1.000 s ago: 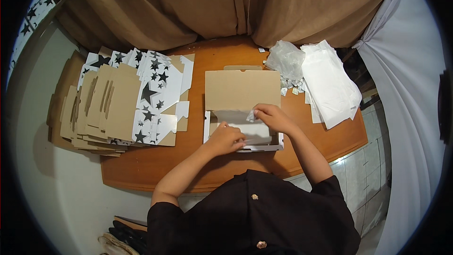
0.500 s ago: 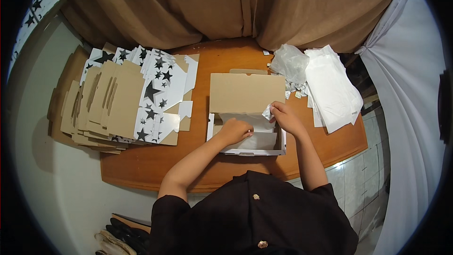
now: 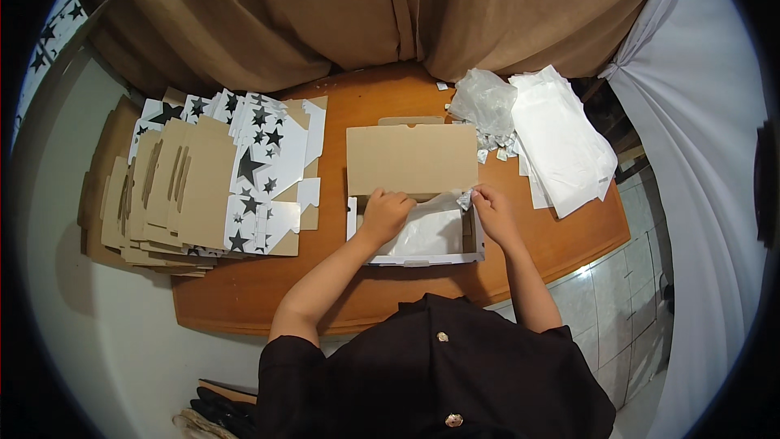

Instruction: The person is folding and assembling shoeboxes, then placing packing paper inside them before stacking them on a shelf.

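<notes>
Okay, R hand point(image 3: 496, 215) has a narrow thumb-and-finger pinch on a small silvery packet point(image 3: 465, 199), by the far R corner of the box cavity. L hand point(image 3: 388, 213) has fingers curled at the upper edge of a thin white sheet point(image 3: 426, 232); tips hidden on my feed, so can't tell if they grip it.

To do this well I'd hold the sheet edge taut w/ a light L touch, so it doesn't tear, & have the packet clear of any folds.

Pose: both backs of hands up, R forearm reaching in from lower R, L elbow bent out to the side.

Sheet's inside the open box point(image 3: 422, 260), approx mid-table point(image 3: 244, 301), w/ lid point(image 3: 412, 158) tipped back, brown face showing. Further out L: flat star-print cartons point(image 3: 264, 154). Out R: clear bag point(image 3: 483, 102), loose packets point(image 3: 483, 156) beside it, white paper stack point(image 3: 565, 142).
</notes>
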`<state>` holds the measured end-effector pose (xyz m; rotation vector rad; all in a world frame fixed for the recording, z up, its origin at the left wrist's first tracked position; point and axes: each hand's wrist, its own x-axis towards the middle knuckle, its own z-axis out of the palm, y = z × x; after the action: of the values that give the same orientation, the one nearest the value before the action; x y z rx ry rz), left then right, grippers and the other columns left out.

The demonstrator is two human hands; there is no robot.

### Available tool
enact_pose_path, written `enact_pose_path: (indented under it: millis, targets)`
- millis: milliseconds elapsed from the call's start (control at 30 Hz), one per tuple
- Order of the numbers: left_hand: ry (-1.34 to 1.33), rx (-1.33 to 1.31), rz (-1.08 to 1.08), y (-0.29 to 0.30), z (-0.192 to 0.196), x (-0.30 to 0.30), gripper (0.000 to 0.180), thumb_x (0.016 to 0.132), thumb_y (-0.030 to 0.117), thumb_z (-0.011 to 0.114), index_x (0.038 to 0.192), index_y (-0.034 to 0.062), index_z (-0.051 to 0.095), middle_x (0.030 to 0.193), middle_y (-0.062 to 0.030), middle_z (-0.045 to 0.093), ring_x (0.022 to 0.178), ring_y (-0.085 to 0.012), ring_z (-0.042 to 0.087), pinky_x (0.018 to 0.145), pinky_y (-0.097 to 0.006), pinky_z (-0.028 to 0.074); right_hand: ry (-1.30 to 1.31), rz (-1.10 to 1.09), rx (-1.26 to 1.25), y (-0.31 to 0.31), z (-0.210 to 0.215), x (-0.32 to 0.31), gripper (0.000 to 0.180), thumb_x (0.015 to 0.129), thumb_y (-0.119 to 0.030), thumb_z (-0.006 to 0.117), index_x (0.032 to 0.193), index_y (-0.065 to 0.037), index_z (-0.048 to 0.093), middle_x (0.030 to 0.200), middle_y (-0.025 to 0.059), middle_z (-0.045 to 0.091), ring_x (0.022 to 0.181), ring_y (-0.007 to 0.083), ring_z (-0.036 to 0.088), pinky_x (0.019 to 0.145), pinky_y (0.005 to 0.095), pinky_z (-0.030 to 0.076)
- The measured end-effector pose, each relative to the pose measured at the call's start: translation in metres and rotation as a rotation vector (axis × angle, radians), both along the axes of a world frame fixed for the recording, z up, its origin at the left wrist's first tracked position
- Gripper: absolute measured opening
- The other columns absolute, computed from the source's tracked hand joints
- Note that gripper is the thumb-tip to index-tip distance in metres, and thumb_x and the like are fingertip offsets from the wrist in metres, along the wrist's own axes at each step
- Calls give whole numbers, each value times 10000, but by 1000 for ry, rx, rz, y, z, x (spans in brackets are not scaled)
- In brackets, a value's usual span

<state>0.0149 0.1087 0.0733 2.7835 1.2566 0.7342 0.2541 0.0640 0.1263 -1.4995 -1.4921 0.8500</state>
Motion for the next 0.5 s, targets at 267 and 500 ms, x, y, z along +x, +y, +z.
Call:
enact_pose_path:
  millis: [267, 500]
  targets:
    - [-6, -558, -288, -29, -10, -18, 118, 759, 150, 631, 867, 107, 649, 802, -63, 600, 804, -256, 587, 715, -370, 455, 23, 87, 36, 1, -4, -27, 187, 858, -129, 560, 940, 25, 625, 817, 130, 643, 756, 216, 617, 700, 303, 473]
    - [143, -651, -216, -22, -9, -19, 349, 736, 323, 684, 1006, 110, 627, 991, -101, 589, 943, -273, 565, 813, -379, 433, -58, 165, -5, 8, -24, -59, 157, 832, -92, 562, 955, -31, 639, 759, 149, 647, 665, 275, 618, 622, 343, 480]
